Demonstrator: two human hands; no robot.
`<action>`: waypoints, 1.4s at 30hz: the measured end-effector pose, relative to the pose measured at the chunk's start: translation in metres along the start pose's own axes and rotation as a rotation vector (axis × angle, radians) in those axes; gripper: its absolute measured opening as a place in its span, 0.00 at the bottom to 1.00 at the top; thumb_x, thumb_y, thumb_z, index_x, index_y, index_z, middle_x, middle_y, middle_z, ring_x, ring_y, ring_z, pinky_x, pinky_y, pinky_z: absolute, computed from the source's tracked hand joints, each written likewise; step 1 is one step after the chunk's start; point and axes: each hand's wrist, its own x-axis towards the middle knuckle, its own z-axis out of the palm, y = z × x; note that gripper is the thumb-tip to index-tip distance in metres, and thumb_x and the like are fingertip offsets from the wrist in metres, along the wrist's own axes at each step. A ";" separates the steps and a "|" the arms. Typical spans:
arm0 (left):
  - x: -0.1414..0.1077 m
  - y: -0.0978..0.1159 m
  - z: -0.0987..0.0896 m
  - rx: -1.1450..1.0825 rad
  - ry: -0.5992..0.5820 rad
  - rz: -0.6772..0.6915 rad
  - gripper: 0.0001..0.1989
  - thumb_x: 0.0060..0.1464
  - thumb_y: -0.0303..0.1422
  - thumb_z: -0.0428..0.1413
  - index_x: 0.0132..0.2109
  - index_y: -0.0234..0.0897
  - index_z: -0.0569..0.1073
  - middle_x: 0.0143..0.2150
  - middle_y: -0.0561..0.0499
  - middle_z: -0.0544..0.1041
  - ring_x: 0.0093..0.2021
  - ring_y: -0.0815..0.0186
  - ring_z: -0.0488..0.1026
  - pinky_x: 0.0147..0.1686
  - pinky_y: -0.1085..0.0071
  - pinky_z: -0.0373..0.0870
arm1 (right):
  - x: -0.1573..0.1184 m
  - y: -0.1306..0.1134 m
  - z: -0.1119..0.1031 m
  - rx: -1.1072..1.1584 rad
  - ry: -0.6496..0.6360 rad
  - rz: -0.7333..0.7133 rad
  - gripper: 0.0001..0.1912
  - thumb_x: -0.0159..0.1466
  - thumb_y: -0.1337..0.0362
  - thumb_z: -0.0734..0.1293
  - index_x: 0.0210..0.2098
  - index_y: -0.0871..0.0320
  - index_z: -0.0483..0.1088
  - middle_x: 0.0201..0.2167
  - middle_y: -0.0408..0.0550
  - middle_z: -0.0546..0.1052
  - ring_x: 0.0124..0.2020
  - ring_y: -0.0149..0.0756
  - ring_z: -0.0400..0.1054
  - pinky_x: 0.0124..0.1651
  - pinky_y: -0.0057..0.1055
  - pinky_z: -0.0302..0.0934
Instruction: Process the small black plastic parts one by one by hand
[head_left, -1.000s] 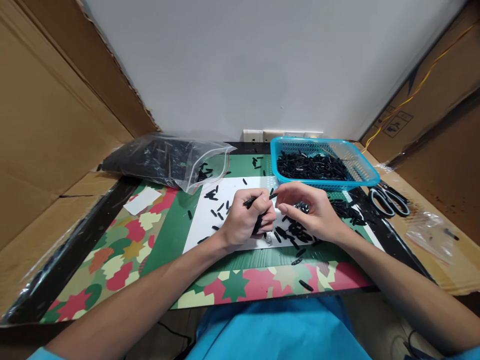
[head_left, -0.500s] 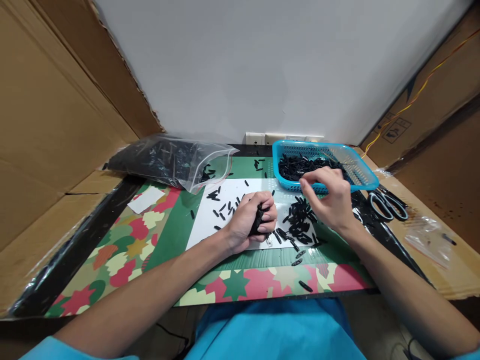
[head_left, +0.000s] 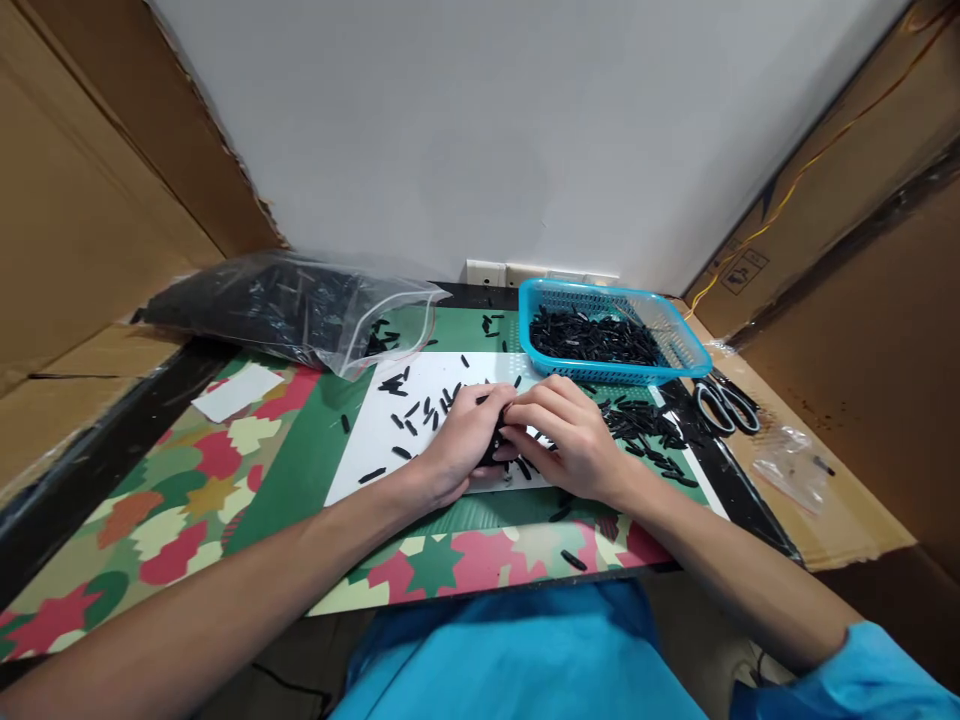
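Observation:
My left hand (head_left: 463, 438) is closed around a clump of small black oblong pieces (head_left: 493, 450), over a white sheet. My right hand (head_left: 566, 437) meets it there, fingers bent and drawn together against the clump; what lies between its fingertips is hidden. Loose black pieces (head_left: 411, 410) of the same kind lie scattered to the left of my hands. A thicker heap of black pieces (head_left: 645, 425) spreads to the right, beyond my right wrist. Parts of the white sheet (head_left: 349, 465) show beneath my hands.
Behind my right hand stands a blue basket (head_left: 615, 375) holding many black pieces. A clear zip bag (head_left: 300, 310) full of dark pieces lies back left. Scissors (head_left: 726, 407) and a small plastic bag (head_left: 791, 465) rest at right. Cardboard walls (head_left: 97, 130) flank the table.
My right hand has moved left and down from near the basket to my left hand. The heap at right now looks more spread out. The whole view has shifted slightly.

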 end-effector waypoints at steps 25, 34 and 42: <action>-0.002 0.014 -0.009 -0.213 -0.237 -0.143 0.19 0.61 0.43 0.62 0.31 0.40 0.62 0.25 0.61 0.60 0.16 0.76 0.54 0.10 0.85 0.44 | -0.011 0.011 -0.009 0.208 0.228 0.371 0.04 0.73 0.66 0.68 0.43 0.54 0.76 0.35 0.46 0.83 0.30 0.33 0.76 0.32 0.30 0.73; -0.004 0.011 -0.009 -0.192 -0.286 -0.184 0.22 0.61 0.47 0.62 0.31 0.40 0.61 0.24 0.60 0.60 0.16 0.77 0.53 0.10 0.85 0.43 | -0.014 0.011 -0.006 0.315 0.191 0.358 0.04 0.73 0.69 0.69 0.44 0.54 0.77 0.35 0.44 0.81 0.30 0.31 0.76 0.31 0.27 0.71; -0.003 0.013 -0.010 -0.181 -0.233 -0.080 0.21 0.61 0.45 0.62 0.31 0.40 0.61 0.24 0.60 0.61 0.15 0.77 0.53 0.10 0.85 0.44 | -0.007 0.030 -0.030 0.483 -0.264 0.498 0.08 0.72 0.59 0.72 0.40 0.58 0.77 0.28 0.41 0.77 0.26 0.29 0.69 0.28 0.25 0.63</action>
